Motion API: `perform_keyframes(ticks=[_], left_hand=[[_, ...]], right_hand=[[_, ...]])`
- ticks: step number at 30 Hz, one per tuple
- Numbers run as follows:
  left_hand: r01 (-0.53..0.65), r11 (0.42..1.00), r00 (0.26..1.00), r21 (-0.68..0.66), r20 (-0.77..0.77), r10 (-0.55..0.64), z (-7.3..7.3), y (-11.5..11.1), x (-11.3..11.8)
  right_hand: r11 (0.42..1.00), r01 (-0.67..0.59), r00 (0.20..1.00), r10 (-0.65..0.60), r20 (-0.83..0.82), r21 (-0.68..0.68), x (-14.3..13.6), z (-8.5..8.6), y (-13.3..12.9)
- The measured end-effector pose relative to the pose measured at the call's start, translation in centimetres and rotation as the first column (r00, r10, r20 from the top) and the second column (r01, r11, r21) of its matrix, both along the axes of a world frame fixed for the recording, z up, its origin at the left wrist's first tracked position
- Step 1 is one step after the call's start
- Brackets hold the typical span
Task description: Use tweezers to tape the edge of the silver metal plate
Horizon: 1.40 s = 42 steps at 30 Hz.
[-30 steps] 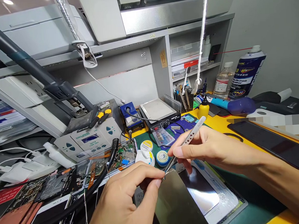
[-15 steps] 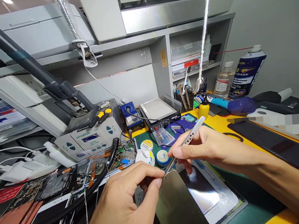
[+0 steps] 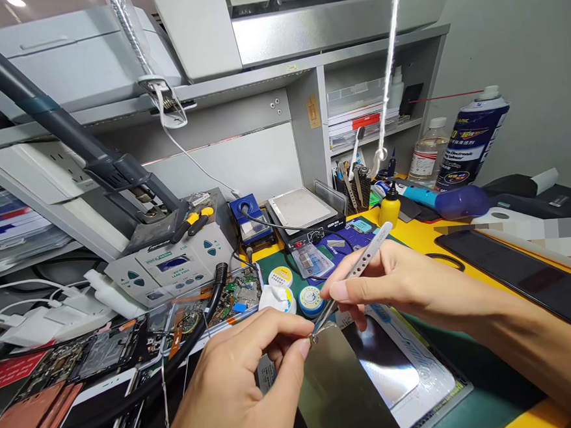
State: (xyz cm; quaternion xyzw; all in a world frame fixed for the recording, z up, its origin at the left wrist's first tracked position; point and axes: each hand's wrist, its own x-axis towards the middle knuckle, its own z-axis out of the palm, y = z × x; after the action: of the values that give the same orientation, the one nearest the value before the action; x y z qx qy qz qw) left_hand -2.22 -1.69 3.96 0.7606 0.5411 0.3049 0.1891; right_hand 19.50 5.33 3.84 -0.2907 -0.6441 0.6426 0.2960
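Observation:
My right hand (image 3: pixel 388 278) grips a pair of silver tweezers (image 3: pixel 368 255) with holes along the handle, tips slanting down to the left. My left hand (image 3: pixel 247 366) pinches a tiny shiny part (image 3: pixel 314 340) between thumb and forefinger; its kind is too small to tell. The tweezer tips meet or nearly meet that part. Under the fingertips lies a dark, glossy flat panel (image 3: pixel 341 386). Beside it, partly covered, is a pale board with a reflective dark rectangle (image 3: pixel 389 370). A small blue-sided round tub (image 3: pixel 311 299) stands just behind the tweezers.
Left of my hands, a black hose (image 3: pixel 174 372) crosses opened phone parts and a circuit board (image 3: pixel 242 292). Behind stand a grey rework station (image 3: pixel 172 267) and a flat heating plate (image 3: pixel 299 208). A black phone (image 3: pixel 524 269) lies right, near a spray can (image 3: pixel 473 139).
The tweezer tips and the pinched tiny part have shifted very slightly. Both hands otherwise keep the same pose and grip.

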Motion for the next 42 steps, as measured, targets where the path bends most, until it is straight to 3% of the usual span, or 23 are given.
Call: perform_keyframes(ticks=[8,17,42], left_hand=[[-0.007,1.000,0.998,-0.012,-0.056,0.006,0.31,-0.13,0.10],[-0.010,0.997,1.000,-0.070,0.022,0.011,0.24,0.11,0.34],[-0.018,1.000,1.000,-0.014,0.005,0.018,0.76,-0.10,0.41]], right_hand=[[0.999,0.042,0.998,-0.043,0.048,0.025,-0.06,0.32,-0.20],[0.993,0.085,0.990,-0.093,0.109,0.076,0.17,0.31,-0.62],[0.990,0.106,0.990,-0.114,0.086,0.091,0.40,0.46,-0.66]])
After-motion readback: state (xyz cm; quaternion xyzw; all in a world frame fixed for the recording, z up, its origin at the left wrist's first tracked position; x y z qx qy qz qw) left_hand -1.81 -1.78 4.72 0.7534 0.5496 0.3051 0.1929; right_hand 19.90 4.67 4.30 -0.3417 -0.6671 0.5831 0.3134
